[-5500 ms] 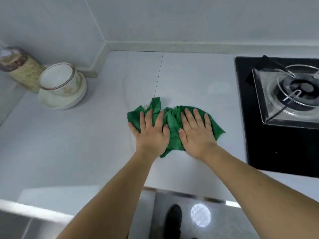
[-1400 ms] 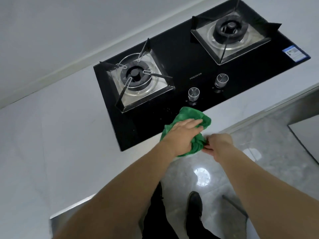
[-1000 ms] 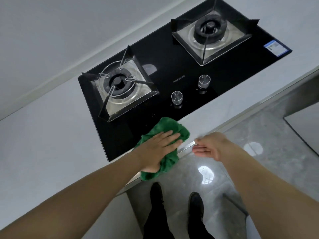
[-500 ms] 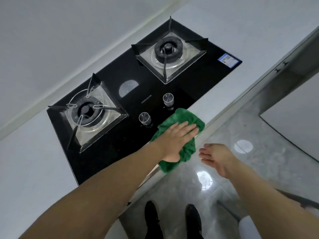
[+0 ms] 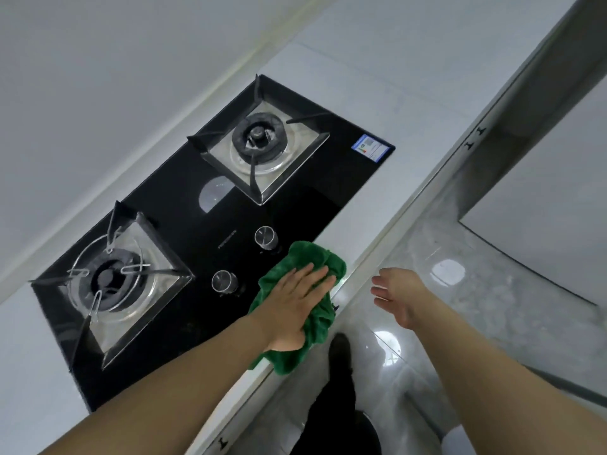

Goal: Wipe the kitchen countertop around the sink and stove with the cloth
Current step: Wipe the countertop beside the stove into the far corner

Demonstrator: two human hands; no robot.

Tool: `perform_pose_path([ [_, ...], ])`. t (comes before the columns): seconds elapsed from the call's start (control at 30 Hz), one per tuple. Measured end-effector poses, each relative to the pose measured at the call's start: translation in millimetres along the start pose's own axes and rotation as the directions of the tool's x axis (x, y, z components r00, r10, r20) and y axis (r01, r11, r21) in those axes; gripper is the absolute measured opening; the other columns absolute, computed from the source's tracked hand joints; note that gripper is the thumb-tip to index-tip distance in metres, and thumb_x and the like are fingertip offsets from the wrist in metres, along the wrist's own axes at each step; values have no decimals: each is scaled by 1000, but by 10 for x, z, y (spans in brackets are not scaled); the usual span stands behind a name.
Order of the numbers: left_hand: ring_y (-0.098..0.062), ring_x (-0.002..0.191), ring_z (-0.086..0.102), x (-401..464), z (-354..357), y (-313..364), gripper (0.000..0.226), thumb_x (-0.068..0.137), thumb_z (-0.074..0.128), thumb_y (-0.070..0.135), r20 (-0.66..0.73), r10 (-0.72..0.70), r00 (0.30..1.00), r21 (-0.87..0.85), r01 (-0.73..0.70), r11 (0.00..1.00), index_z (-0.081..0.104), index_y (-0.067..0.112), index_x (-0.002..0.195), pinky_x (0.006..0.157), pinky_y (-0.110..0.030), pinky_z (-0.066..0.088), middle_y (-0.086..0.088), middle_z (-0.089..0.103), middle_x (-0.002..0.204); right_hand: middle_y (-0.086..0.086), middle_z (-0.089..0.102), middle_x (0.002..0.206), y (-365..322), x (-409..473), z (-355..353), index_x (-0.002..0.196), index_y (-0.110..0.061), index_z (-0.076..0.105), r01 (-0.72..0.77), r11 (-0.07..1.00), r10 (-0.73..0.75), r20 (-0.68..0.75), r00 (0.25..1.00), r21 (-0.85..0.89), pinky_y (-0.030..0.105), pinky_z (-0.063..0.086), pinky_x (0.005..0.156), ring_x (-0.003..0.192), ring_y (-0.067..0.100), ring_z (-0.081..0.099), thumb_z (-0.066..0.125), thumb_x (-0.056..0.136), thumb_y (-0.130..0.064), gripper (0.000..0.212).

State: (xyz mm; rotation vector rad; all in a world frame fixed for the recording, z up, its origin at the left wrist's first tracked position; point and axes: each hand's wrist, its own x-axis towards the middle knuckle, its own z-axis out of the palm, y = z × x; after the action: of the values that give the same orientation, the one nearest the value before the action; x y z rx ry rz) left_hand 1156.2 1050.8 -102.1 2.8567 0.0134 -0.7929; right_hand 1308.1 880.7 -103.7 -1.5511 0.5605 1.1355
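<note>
Two hands: left hand (image 5: 292, 303) flat on cloth (image 5: 305, 257); right hand (image 5: 399, 295) open, empty

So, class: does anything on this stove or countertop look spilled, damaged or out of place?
Nothing stands out. The stove looks intact, both knobs sit in place, and the countertop shows no spill. The left hand presses the green cloth flat at the front edge.

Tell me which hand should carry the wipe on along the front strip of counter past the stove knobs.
Left. The left hand lies flat on the green cloth, which sits on the counter edge in front of the stove. The right hand hangs open over the floor, off the counter, touching nothing.
</note>
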Motion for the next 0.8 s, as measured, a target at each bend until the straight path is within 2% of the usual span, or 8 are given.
perform_pose_path([
  [0.07,-15,145,-28,367,-223,108,112,78,63,17,-30,7,1000,-17,-7,1000,-19,31,152,120,-42,-13,8,-24,160,22,57,114,-173,105,-52,133,5,45,0,999,1,-43,999,35,39,49,83,79,22,53,43,96,-7,39],
  [0.13,-18,146,-24,813,-480,203,109,78,62,15,-87,32,996,-49,-36,998,-14,28,154,119,-42,-14,6,-20,161,19,58,109,-371,182,-78,129,4,48,8,999,-3,-102,995,51,42,47,96,87,25,52,41,98,-7,34],
  [0.17,-18,147,-22,976,-578,241,108,77,61,14,-117,41,992,-65,-49,997,-12,27,155,119,-41,-15,6,-19,162,16,57,108,-465,210,-79,127,3,49,16,998,-9,-118,993,53,42,46,98,90,25,52,40,98,-9,32],
  [0.37,-12,147,-19,826,-483,136,104,77,60,10,-148,116,982,-130,-136,982,-5,29,156,120,-39,-15,9,-13,162,11,58,109,-898,382,-119,122,-4,51,62,996,-51,-166,985,62,37,48,88,92,24,56,38,100,-12,27],
  [0.5,-14,146,-23,804,-476,152,108,74,61,14,-111,105,988,-81,-114,990,-9,29,155,119,-41,-15,8,-15,162,8,58,101,-1142,416,-221,122,-5,51,73,992,-58,-153,987,100,37,47,86,84,22,57,36,100,-12,27],
  [0.57,-16,146,-23,919,-551,196,109,73,61,17,-82,90,993,-52,-95,994,-11,28,155,119,-42,-16,7,-15,162,8,58,107,-1275,416,-334,123,-4,50,70,993,-55,-147,988,97,37,47,89,88,22,58,36,100,-13,29],
  [0.7,-19,147,-21,1635,-984,403,106,76,60,22,-121,58,991,-47,-64,997,-10,27,155,118,-42,-18,5,-16,162,13,55,129,-1544,466,-632,134,-4,43,79,996,-69,-165,984,51,38,46,91,107,28,56,33,102,-14,35],
  [0.8,-19,148,-19,2205,-1298,539,104,78,60,21,-147,24,989,-80,-36,996,-9,27,155,116,-39,-20,4,-15,163,14,53,133,-1778,557,-819,139,-3,40,67,997,-59,-169,984,42,39,46,93,114,30,55,32,102,-13,39],
])
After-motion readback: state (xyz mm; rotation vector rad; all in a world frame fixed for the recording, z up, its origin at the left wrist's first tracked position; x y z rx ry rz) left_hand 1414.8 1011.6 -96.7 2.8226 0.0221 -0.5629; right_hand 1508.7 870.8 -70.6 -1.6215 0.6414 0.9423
